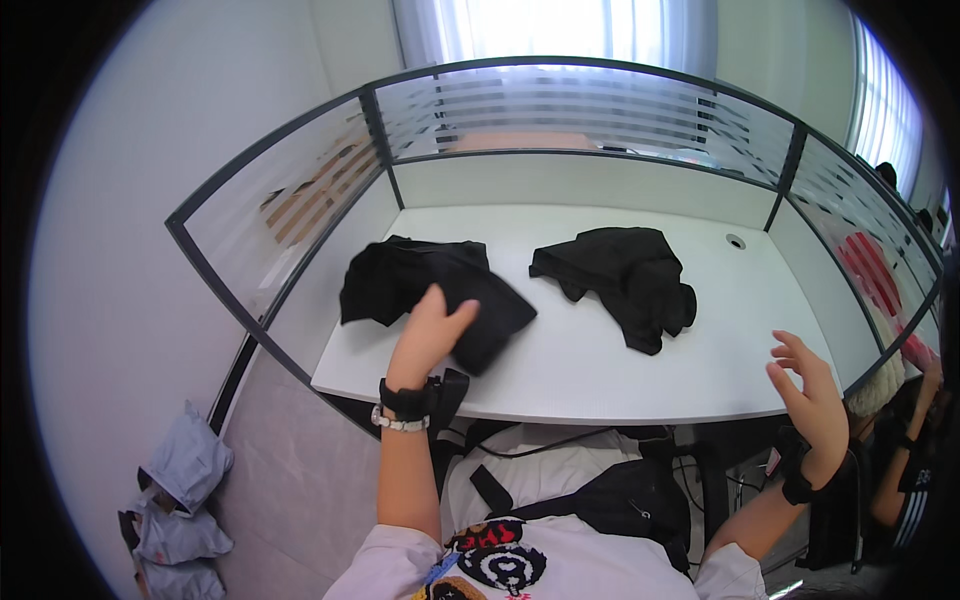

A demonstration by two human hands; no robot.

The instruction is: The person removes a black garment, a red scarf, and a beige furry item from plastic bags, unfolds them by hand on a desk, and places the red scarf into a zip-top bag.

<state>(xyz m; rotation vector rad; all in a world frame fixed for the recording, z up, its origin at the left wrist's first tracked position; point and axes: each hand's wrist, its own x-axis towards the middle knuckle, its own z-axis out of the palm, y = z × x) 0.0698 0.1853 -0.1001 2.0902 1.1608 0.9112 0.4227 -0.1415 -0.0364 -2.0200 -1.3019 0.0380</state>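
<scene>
My left hand (433, 330) is over the near edge of a crumpled black cloth garment (405, 274) at the left of the white desk. Its thumb and a finger show apart against the dark fabric; the other fingers are hidden, so a grip cannot be made out. The garment's right-hand part is blurred. A second black garment (634, 281) lies bunched up right of the desk's middle, apart from the first. My right hand (814, 397) is raised by the desk's right front edge, fingers spread and slightly curled, holding nothing. Both wrists wear black straps.
The white desk (555, 390) has a low framed partition (585, 154) on three sides and a cable hole (736, 241) at back right. Grey plastic bags (184, 465) lie on the floor at left. Another person's arm (904, 442) shows at far right.
</scene>
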